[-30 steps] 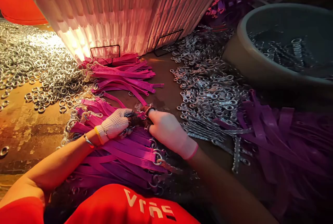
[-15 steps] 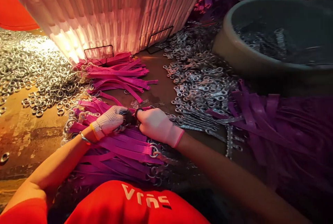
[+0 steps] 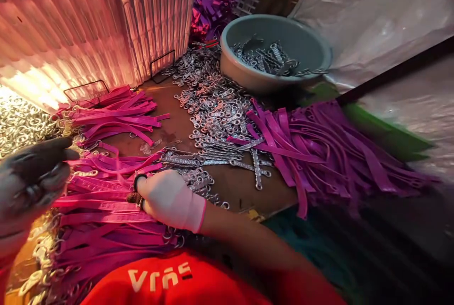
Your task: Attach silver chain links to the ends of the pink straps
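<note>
Pink straps, piled beneath the clenched right hand, contents indiscernible, appear light, pliable, best gripped mid-length; left hand blurred, finger state undeterminable.

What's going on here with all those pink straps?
A person is handling straps and metal bits. The gloved right hand is closed over the pink straps; I can't tell what it grips. The left hand is blurred, near the rings. Metal links lie heaped beside a tub.
</note>
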The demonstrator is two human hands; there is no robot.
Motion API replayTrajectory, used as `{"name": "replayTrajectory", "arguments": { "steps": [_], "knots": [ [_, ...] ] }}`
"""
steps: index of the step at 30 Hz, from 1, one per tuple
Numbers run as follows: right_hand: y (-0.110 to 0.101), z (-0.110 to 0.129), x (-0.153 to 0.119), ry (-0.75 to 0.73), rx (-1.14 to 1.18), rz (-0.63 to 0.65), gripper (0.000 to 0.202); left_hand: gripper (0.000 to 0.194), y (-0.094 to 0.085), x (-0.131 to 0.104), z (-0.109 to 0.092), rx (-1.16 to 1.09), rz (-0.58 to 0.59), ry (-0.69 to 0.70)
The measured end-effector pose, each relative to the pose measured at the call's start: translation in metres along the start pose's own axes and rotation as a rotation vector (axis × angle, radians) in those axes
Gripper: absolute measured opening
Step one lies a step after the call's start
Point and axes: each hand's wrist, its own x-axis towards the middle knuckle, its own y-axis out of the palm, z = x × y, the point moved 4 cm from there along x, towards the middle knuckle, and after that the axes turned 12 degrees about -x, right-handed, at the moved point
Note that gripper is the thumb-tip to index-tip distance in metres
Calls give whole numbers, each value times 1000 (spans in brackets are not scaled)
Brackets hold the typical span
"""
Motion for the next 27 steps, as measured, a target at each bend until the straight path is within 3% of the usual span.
{"name": "replayTrajectory", "arguments": {
  "steps": [1,3,6,9,11,13,15,19,23,25,27],
  "knots": [
    [0,0,-1,19,-12,-15,11,36,15,7,5,-154,-16,-55],
    [-2,-6,-7,47,-45,-80,10,44,57,27,19,-468,142,-253],
    [-1,-40,-35,137,0,-262,15,46,101,58,40,-728,219,-359],
    [23,-104,-89,493,41,-348,34,45,114,76,60,-811,241,-408],
    [51,-144,-126,761,-136,-249,33,42,115,80,71,-824,293,-439],
    [81,-172,-150,845,-255,-116,34,39,114,81,78,-804,331,-451],
    [103,-187,-161,852,-286,-114,34,36,113,83,82,-744,341,-438],
    [112,-192,-163,890,-173,-288,32,30,108,85,78,-511,329,-305],
    [80,-173,-150,952,-20,-506,32,24,95,86,69,-16,273,-76],
    [59,-151,-132,834,132,-557,31,24,92,89,69,177,256,-15],
    [38,-121,-105,602,299,-520,36,25,93,96,72,302,260,14]
  ]
}}
